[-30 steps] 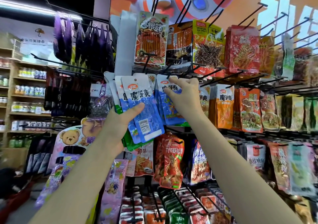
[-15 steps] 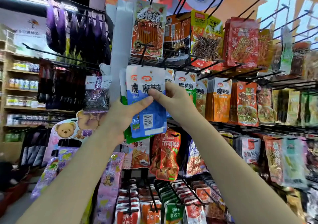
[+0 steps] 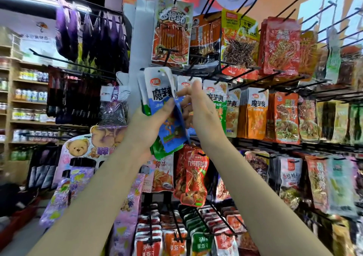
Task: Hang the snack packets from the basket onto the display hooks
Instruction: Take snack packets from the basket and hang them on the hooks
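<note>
Before the display hooks (image 3: 243, 75), left hand (image 3: 145, 126) gripping blue snack packets (image 3: 163, 106), right hand (image 3: 202, 114) pinching one

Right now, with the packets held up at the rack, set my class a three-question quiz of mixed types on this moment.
1. True or false: the left hand grips a stack of blue-and-white packets.
2. Which packets hang directly right of the right hand? A) purple B) green-and-white C) black
3. Fill in: the packet hanging just below both hands is mainly ____.

Key: 1 true; 2 B, the green-and-white packets; 3 red.
</note>
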A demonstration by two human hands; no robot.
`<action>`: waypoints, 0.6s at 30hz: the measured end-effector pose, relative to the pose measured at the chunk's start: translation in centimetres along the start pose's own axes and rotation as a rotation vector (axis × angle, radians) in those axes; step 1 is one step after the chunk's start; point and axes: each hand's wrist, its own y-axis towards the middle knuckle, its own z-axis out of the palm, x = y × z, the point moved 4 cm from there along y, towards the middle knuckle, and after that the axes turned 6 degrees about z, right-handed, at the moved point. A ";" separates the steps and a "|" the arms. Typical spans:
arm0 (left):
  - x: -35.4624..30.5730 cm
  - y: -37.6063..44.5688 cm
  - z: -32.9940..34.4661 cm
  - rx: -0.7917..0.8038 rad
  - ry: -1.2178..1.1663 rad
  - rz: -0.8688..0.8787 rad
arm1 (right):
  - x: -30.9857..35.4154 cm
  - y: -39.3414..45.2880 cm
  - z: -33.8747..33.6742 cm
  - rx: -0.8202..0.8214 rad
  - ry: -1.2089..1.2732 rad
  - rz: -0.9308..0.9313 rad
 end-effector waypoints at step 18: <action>-0.3 0.2 -2.0 -0.107 0.037 -0.076 | -1.4 2.7 -3.0 -0.192 -0.176 -0.019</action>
